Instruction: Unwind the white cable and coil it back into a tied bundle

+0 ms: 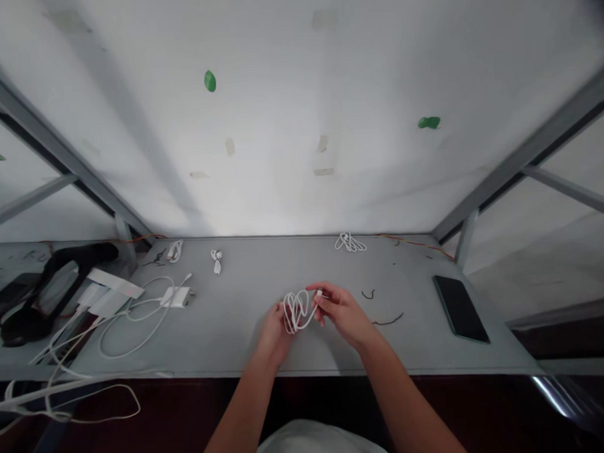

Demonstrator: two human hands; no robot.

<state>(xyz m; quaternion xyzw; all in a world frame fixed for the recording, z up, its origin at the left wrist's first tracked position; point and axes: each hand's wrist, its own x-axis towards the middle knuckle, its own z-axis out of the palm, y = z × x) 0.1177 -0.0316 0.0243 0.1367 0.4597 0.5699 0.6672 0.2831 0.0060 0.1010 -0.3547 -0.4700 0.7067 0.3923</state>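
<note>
Two hands [274, 331] [342, 311], one coiled cable [296, 311]

Both hands meet over the grey table [264, 281], just above its near edge. The left hand [275, 333] grips a bundle of looped white cable [296, 311]. The right hand [342, 311] pinches the cable's end between fingertips beside the loops. A black phone [460, 308] lies flat to the right. A white charger [177, 297] with loose cable lies to the left. Small cable bundles [349, 242] rest along the far edge.
</note>
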